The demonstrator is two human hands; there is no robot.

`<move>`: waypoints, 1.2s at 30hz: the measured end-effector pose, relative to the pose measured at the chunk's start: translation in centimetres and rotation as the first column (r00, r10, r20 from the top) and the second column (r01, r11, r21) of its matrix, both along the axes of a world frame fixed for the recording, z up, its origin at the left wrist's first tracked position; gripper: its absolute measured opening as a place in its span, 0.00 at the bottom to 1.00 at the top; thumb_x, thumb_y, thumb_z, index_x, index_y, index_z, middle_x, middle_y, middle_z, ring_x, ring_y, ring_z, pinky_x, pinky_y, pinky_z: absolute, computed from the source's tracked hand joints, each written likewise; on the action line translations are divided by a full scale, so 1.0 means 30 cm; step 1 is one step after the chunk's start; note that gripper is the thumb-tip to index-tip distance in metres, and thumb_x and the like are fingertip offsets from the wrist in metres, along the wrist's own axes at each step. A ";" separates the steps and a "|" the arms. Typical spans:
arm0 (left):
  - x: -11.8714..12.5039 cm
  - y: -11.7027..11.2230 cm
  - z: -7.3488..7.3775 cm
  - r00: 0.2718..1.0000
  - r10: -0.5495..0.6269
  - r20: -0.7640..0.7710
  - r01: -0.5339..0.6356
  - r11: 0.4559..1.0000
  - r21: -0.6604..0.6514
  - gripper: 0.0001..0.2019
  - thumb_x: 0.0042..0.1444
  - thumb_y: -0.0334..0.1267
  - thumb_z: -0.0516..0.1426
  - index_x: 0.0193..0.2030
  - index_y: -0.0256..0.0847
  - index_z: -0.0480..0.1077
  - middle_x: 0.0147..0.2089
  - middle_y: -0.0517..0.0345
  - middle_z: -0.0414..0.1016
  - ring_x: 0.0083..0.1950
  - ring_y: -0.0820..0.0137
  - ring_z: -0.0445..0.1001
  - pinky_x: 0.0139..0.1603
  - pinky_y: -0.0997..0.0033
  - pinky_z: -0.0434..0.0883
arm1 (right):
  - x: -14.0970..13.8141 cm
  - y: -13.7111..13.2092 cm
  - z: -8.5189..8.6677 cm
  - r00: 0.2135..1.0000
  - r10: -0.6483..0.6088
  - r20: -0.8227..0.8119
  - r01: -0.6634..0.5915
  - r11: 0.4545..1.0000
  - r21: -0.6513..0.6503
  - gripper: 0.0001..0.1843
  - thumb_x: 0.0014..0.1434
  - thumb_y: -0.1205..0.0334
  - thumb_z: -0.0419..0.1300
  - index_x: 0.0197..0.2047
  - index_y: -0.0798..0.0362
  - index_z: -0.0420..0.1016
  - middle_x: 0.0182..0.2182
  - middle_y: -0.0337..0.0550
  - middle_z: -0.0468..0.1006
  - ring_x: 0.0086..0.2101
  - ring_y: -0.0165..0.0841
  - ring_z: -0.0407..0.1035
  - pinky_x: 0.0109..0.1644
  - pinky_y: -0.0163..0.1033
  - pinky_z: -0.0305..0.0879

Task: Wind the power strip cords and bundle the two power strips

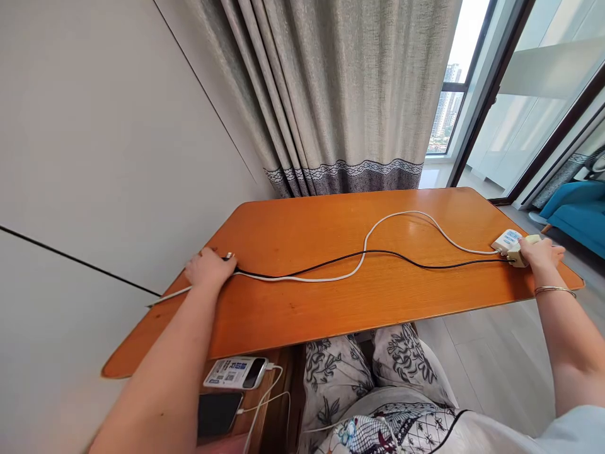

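Note:
At the left end of the wooden tabletop, my left hand (pixel 210 268) is closed on the plug end of a black cable (pixel 406 257); a small metal-tipped connector (pixel 229 256) sticks out by the fingers. A white cable (pixel 331 279) passes at the same hand and runs on to the table's left edge. At the right end, my right hand (pixel 543 253) grips a beige charger block (pixel 516 255), where the black cable ends. Just beyond that block lies a white power adapter (pixel 507 241) with a printed label, joined to the white cable. The two cables cross mid-table.
The orange-brown tabletop (pixel 302 221) spans above my lap. Below its left front edge, a white power bank (pixel 236 372) and a dark phone (pixel 218 414) with white cords lie on a lower surface. Grey curtains (pixel 359 94) hang behind; a blue sofa (pixel 576 214) stands at right.

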State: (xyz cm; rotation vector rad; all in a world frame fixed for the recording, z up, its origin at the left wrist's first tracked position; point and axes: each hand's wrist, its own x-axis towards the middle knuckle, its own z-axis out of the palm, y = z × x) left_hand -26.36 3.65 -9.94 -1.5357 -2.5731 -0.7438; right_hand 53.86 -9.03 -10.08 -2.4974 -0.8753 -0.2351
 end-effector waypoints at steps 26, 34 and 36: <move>0.388 -0.055 0.034 0.500 -0.766 -0.404 0.690 0.634 -0.348 0.03 0.52 0.35 0.59 0.29 0.40 0.71 0.59 0.38 0.75 0.59 0.45 0.72 0.58 0.48 0.66 | -0.339 0.117 -0.156 0.687 0.725 0.048 -0.686 0.669 -0.286 0.20 0.66 0.58 0.51 0.53 0.54 0.79 0.45 0.56 0.79 0.48 0.46 0.73 0.57 0.50 0.67; 0.212 -0.030 0.031 0.715 -0.559 -0.420 0.438 0.826 -0.356 0.10 0.48 0.30 0.58 0.27 0.42 0.58 0.34 0.50 0.74 0.46 0.47 0.77 0.49 0.52 0.68 | -0.365 0.095 -0.097 0.659 0.749 -0.071 -0.730 0.614 -0.301 0.26 0.68 0.51 0.50 0.56 0.57 0.78 0.50 0.59 0.79 0.54 0.50 0.70 0.61 0.52 0.64; 0.227 -0.033 0.026 0.723 -0.566 -0.396 0.457 0.822 -0.341 0.07 0.50 0.29 0.57 0.31 0.41 0.61 0.38 0.47 0.76 0.47 0.49 0.77 0.49 0.53 0.69 | -0.369 0.072 -0.069 0.602 0.781 -0.166 -0.791 0.553 -0.262 0.30 0.65 0.43 0.53 0.60 0.55 0.75 0.53 0.58 0.77 0.56 0.50 0.70 0.61 0.51 0.65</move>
